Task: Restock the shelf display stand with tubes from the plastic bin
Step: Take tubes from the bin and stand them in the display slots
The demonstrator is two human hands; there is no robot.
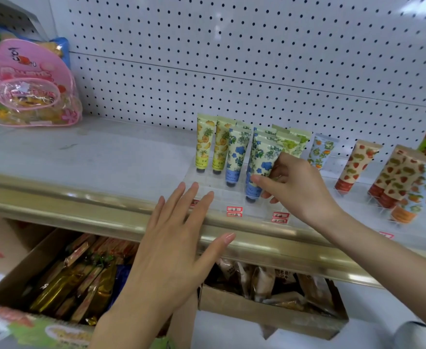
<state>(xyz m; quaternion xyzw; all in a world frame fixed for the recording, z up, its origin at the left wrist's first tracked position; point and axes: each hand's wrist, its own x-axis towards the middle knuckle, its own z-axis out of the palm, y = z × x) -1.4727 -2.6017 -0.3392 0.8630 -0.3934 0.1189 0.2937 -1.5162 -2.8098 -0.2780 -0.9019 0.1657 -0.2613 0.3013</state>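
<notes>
Right hand [297, 190] pinches a blue tube [262, 162]; left hand [174, 248], fingers [198, 207] straight, over the shelf edge [55, 206].

No text is clearly legible. A pink pouch [30, 81] carries blurred lettering. The red price labels [234, 212] on the display stand [207, 183] and the small print on the tubes [203, 142] are unreadable.

Grey shelf top [93, 152] bare from pink plastic snack bag [30, 84] to clear acrylic stand [219, 190], front-left slots free; yellow pineapple-print tubes [205, 144] wall the back, right hand [297, 187] pinching blue-flower tube [263, 159] blocks the right, flat left hand [176, 238] fronts it.
</notes>
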